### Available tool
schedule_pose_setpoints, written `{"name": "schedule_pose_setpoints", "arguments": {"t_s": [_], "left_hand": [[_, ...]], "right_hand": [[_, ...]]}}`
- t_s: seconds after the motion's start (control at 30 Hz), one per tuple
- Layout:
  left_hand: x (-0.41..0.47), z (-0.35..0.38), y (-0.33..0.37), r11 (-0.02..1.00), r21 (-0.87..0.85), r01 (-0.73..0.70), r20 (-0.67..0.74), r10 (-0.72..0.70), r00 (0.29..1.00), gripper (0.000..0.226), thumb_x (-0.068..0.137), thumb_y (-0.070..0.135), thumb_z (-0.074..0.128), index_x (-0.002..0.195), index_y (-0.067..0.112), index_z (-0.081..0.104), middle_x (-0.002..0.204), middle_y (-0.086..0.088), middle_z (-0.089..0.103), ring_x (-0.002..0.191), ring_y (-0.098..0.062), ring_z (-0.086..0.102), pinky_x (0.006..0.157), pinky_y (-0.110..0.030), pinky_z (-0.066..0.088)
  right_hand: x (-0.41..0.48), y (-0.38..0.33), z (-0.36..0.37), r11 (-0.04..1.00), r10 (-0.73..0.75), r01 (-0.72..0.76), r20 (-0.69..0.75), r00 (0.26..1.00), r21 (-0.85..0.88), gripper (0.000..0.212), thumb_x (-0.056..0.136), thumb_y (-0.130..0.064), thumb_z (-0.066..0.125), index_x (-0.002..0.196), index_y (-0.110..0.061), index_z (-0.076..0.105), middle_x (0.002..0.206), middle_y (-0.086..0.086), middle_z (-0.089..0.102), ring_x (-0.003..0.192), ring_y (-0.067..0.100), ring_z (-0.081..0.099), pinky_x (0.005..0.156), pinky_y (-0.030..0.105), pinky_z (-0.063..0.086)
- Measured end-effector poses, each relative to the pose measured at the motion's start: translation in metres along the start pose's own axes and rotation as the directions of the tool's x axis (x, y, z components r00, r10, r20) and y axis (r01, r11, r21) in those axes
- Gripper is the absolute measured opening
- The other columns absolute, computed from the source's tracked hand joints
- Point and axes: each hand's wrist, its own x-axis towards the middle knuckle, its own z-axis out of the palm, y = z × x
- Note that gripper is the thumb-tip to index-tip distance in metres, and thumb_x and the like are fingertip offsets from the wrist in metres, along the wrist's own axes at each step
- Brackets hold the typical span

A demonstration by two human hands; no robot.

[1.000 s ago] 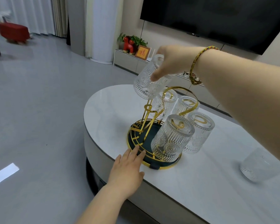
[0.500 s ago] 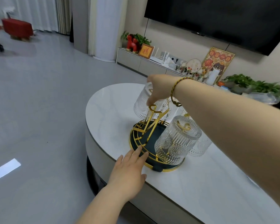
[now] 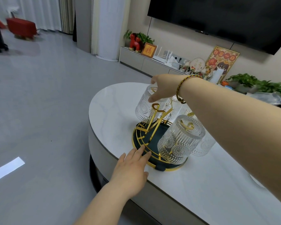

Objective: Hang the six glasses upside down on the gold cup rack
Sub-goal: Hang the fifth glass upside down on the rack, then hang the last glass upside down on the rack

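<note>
My right hand (image 3: pixel 163 86) pinches the base of an inverted embossed clear glass (image 3: pixel 147 106), seating it on the gold wire cup rack (image 3: pixel 154 127). My left hand (image 3: pixel 131 169), fingers spread, steadies the rack's rim. Next, I judge: release, then fetch the remaining glass for the bare hook.

A single gold character, 福, is seen on a small framed red sign (image 3: pixel 148 50) set on the low cabinet (image 3: pixel 136 60); the poster's (image 3: pixel 221 62) characters cannot be read.

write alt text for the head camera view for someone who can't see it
A person's right hand settles an upside-down glass onto a peg of the gold cup rack on a white table, while the left hand steadies the rack's base. One peg is bare.
</note>
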Motion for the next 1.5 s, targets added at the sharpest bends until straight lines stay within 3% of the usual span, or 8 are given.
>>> {"name": "schedule_pose_setpoints", "arguments": {"t_s": [0.43, 0.63, 0.77, 0.93, 1.1, 1.3, 1.4, 1.5], "left_hand": [[-0.022, 0.006, 0.018, 0.99, 0.126, -0.061, -0.012, 0.063, 0.998, 0.053, 0.094, 0.03, 0.039, 0.143, 0.024, 0.018, 0.157, 0.004, 0.008, 0.144, -0.012, 0.006, 0.118, -0.034, 0.004], [-0.026, 0.027, 0.045, 0.956, 0.23, -0.184, 0.072, 0.172, 0.982, 0.049, 0.094, 0.031, 0.041, 0.139, 0.021, 0.025, 0.155, 0.001, 0.016, 0.143, -0.015, 0.008, 0.117, -0.033, 0.009], [-0.024, 0.043, 0.062, 0.951, 0.232, -0.206, 0.095, 0.189, 0.977, 0.053, 0.095, 0.035, 0.039, 0.142, 0.023, 0.02, 0.156, 0.002, 0.012, 0.144, -0.011, 0.007, 0.117, -0.031, 0.008], [-0.018, 0.06, 0.085, 0.957, 0.181, -0.226, 0.083, 0.214, 0.973, 0.05, 0.094, 0.039, 0.039, 0.14, 0.023, 0.027, 0.156, 0.005, 0.016, 0.143, -0.01, 0.011, 0.118, -0.029, 0.007], [-0.006, 0.067, 0.102, 0.968, 0.108, -0.226, 0.035, 0.223, 0.974, 0.044, 0.093, 0.038, 0.042, 0.134, 0.023, 0.038, 0.152, 0.006, 0.027, 0.14, -0.009, 0.02, 0.116, -0.027, 0.013], [0.005, 0.078, 0.106, 0.972, 0.11, -0.206, 0.036, 0.203, 0.978, 0.049, 0.093, 0.041, 0.04, 0.139, 0.026, 0.029, 0.155, 0.007, 0.015, 0.143, -0.008, 0.009, 0.117, -0.029, 0.002], [0.01, 0.082, 0.103, 0.972, 0.111, -0.206, 0.034, 0.203, 0.979, 0.05, 0.093, 0.043, 0.038, 0.139, 0.029, 0.026, 0.156, 0.009, 0.011, 0.144, -0.007, 0.004, 0.117, -0.028, -0.001], [0.011, 0.085, 0.1, 0.97, 0.123, -0.208, 0.022, 0.207, 0.978, 0.05, 0.094, 0.044, 0.035, 0.14, 0.03, 0.022, 0.156, 0.01, 0.006, 0.144, -0.006, -0.001, 0.117, -0.027, -0.004]], "right_hand": [[-0.104, 0.054, -0.009, 0.979, 0.072, -0.023, -0.233, 0.97, 0.203, 0.059, 0.079, -0.036, 0.057, 0.129, -0.015, 0.035, 0.133, 0.008, 0.046, 0.114, 0.024, 0.047, 0.087, 0.03, 0.039], [-0.171, 0.095, 0.027, 0.918, 0.184, -0.076, -0.248, 0.951, 0.389, 0.05, 0.078, -0.036, 0.057, 0.123, -0.018, 0.042, 0.122, 0.005, 0.054, 0.095, 0.017, 0.05, 0.078, 0.028, 0.04], [-0.217, 0.126, 0.09, 0.778, 0.357, -0.164, -0.211, 0.91, 0.607, 0.042, 0.079, -0.033, 0.057, 0.118, -0.02, 0.046, 0.109, -0.003, 0.052, 0.093, 0.011, 0.047, 0.08, 0.026, 0.04], [-0.261, 0.151, 0.187, 0.48, 0.582, -0.347, 0.004, 0.813, 0.806, 0.035, 0.079, -0.027, 0.058, 0.112, -0.017, 0.05, 0.101, -0.003, 0.053, 0.088, 0.013, 0.049, 0.074, 0.023, 0.035], [-0.282, 0.175, 0.24, 0.249, 0.768, -0.407, 0.077, 0.636, 0.879, 0.041, 0.077, -0.025, 0.063, 0.112, -0.011, 0.048, 0.111, 0.008, 0.053, 0.092, 0.016, 0.045, 0.075, 0.025, 0.033], [-0.266, 0.197, 0.265, 0.111, 0.854, -0.375, 0.105, 0.51, 0.92, 0.087, 0.068, -0.028, 0.071, 0.135, -0.009, 0.019, 0.141, 0.013, 0.031, 0.128, 0.027, 0.032, 0.104, 0.037, 0.028], [-0.248, 0.207, 0.27, 0.13, 0.843, -0.361, 0.089, 0.531, 0.923, 0.095, 0.065, -0.03, 0.073, 0.137, -0.012, 0.013, 0.142, 0.01, 0.033, 0.13, 0.027, 0.032, 0.102, 0.037, 0.029], [-0.234, 0.216, 0.271, 0.123, 0.879, -0.37, 0.072, 0.472, 0.921, 0.097, 0.062, -0.037, 0.072, 0.136, -0.019, 0.012, 0.137, 0.008, 0.041, 0.123, 0.032, 0.039, 0.097, 0.037, 0.033]]}}
